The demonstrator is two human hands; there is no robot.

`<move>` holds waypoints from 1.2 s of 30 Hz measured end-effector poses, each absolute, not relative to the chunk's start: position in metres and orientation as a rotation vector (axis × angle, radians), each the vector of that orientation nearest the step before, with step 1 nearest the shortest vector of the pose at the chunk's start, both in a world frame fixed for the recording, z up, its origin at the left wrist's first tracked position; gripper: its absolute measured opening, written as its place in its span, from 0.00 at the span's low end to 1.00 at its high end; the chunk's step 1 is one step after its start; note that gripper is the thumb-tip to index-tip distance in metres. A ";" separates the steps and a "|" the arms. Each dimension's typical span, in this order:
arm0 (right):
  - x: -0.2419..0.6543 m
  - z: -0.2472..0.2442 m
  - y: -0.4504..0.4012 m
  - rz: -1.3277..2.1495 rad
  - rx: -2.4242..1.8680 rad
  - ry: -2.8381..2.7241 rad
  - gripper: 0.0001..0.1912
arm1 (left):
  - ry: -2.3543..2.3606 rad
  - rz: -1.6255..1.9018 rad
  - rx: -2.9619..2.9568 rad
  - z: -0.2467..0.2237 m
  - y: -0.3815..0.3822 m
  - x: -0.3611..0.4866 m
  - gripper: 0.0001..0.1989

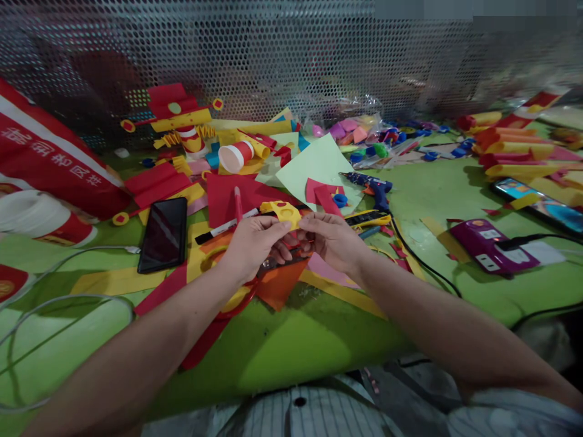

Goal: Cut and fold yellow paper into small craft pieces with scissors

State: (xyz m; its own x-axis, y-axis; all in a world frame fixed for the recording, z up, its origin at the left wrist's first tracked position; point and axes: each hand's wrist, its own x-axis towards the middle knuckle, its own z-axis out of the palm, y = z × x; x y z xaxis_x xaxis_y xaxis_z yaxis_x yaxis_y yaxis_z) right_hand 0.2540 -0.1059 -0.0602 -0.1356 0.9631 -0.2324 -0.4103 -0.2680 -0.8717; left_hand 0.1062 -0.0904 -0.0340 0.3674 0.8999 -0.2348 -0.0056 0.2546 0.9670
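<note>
Green bench (296,346) carries, from the left, a black phone (163,233), then red and yellow paper scraps. At centre, left hand (252,243) and right hand (330,240) together pinch a yellow paper cut-out (282,212); it looks already cut and part-shaped. A blue glue gun (371,187) lies far right, untouched.

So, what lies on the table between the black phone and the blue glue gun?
In the head view, red paper sheets, a marker and a pale green sheet.
</note>
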 end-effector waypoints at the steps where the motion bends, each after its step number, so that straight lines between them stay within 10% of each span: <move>1: 0.254 -0.060 -0.106 1.626 -1.010 -0.793 0.11 | 1.014 0.783 1.158 -0.034 -0.090 0.106 0.08; 36: 0.237 -0.057 -0.115 1.459 -0.907 -0.675 0.13 | 1.132 0.839 1.648 -0.031 -0.096 0.107 0.07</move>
State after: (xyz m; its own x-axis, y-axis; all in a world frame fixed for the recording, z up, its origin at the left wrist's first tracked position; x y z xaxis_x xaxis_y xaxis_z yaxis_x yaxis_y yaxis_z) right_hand 0.2369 -0.1155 -0.0570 0.0359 0.9893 -0.1416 -0.5326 -0.1010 -0.8403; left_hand 0.1071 -0.0963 -0.0312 0.3403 0.9399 0.0284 0.2999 -0.1371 0.9440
